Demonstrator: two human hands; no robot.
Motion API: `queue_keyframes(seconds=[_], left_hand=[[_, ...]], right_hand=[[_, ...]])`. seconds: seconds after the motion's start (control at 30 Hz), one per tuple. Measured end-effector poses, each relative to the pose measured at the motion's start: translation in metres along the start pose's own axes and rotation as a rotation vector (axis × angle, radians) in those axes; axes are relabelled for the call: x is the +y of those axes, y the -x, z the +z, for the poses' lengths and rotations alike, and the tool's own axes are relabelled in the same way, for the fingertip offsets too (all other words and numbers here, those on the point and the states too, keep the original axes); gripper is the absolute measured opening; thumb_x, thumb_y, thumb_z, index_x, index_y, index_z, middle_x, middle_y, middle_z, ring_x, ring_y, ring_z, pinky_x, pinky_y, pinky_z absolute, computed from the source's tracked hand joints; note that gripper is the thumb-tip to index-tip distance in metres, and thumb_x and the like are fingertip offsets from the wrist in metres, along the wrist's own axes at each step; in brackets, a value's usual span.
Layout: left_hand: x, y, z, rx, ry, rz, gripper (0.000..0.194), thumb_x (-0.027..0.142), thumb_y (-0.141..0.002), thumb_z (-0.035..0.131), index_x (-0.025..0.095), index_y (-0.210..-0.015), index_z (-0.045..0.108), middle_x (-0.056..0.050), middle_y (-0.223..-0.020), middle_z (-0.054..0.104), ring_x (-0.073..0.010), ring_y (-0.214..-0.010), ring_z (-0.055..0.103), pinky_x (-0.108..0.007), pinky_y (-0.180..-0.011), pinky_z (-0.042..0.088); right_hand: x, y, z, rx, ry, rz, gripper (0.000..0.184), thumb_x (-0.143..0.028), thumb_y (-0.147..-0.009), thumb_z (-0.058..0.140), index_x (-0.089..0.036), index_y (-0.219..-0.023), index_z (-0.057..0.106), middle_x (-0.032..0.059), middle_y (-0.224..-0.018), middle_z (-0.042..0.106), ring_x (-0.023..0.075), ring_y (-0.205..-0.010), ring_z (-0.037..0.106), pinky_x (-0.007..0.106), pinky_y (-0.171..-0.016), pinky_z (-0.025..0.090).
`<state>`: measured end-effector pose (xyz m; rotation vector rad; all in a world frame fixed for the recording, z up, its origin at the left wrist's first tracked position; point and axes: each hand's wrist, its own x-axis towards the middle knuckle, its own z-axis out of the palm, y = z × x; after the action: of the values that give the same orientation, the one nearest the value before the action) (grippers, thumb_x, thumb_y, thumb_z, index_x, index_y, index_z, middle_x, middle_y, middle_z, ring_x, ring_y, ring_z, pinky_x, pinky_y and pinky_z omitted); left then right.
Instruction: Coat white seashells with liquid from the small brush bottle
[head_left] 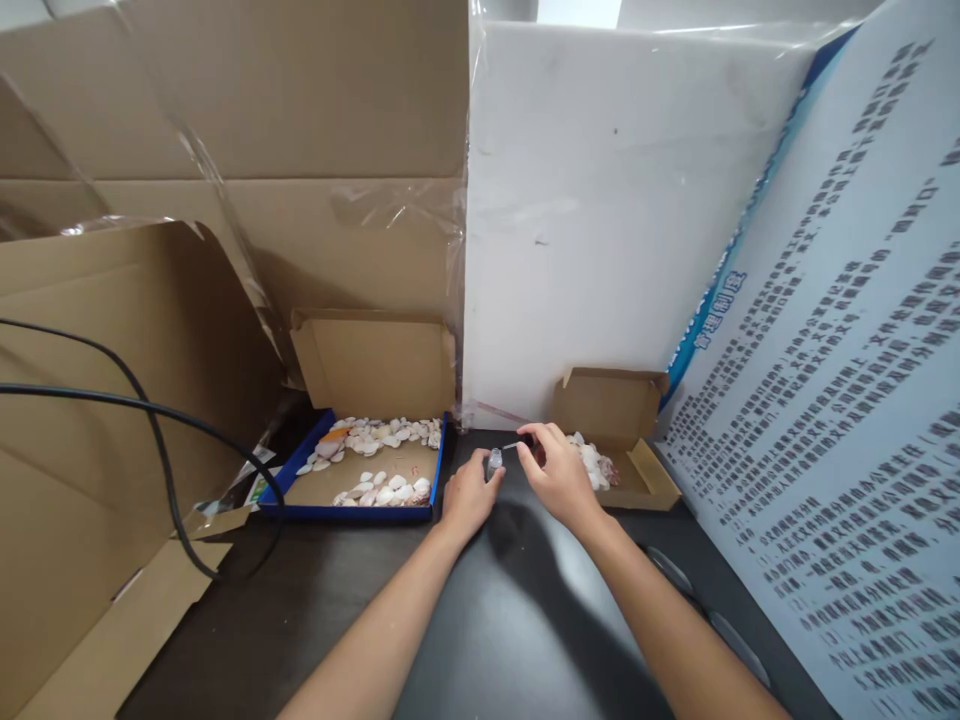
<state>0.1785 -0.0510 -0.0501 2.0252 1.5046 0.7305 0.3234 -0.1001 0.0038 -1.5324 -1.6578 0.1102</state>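
My left hand (pixel 469 494) is closed around a small clear bottle (pixel 495 460), its top showing between thumb and fingers. Just to the right, my right hand (pixel 553 468) pinches a thin pale stick (pixel 511 446) between thumb and forefinger. The stick points left toward the bottle's top; whether the two touch, I cannot tell. Left of my hands lies a blue-edged tray (pixel 352 512) with an upright cardboard lid. Several white shells (pixel 390 492) rest in it in two bands, with an orange piece (pixel 334 436) among the far ones.
Behind my right hand stands an open cardboard box (pixel 651 490) holding more pale shells (pixel 596 466). Black cables (pixel 154 405) hang at the left. Cardboard walls, a white panel (pixel 585 200) and a printed board (pixel 847 400) enclose the dark table (pixel 465 620).
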Motion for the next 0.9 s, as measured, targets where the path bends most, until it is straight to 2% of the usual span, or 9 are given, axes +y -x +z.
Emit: queue_keyframes(seconds=[0.33, 0.9], left_hand=[[-0.007, 0.002, 0.002, -0.005, -0.036, 0.080, 0.035, 0.048, -0.093, 0.046, 0.026, -0.118, 0.055, -0.005, -0.101, 0.073, -0.0241, -0.090, 0.069, -0.025, -0.066, 0.042], [-0.005, 0.005, 0.001, 0.002, -0.057, 0.113, 0.027, 0.039, -0.093, 0.049, 0.027, -0.115, 0.056, -0.004, -0.100, 0.074, -0.0230, -0.088, 0.070, -0.024, -0.066, 0.042]], right_hand=[[-0.004, -0.005, 0.008, -0.074, 0.062, -0.003, 0.023, -0.031, -0.090, 0.049, -0.022, -0.105, 0.064, 0.0046, -0.099, 0.060, 0.0163, -0.078, 0.059, 0.029, -0.077, 0.045], [0.007, -0.006, 0.015, -0.071, 0.060, 0.013, 0.032, -0.032, -0.093, 0.044, -0.019, -0.115, 0.064, 0.0071, -0.102, 0.060, 0.0169, -0.082, 0.060, 0.030, -0.079, 0.047]])
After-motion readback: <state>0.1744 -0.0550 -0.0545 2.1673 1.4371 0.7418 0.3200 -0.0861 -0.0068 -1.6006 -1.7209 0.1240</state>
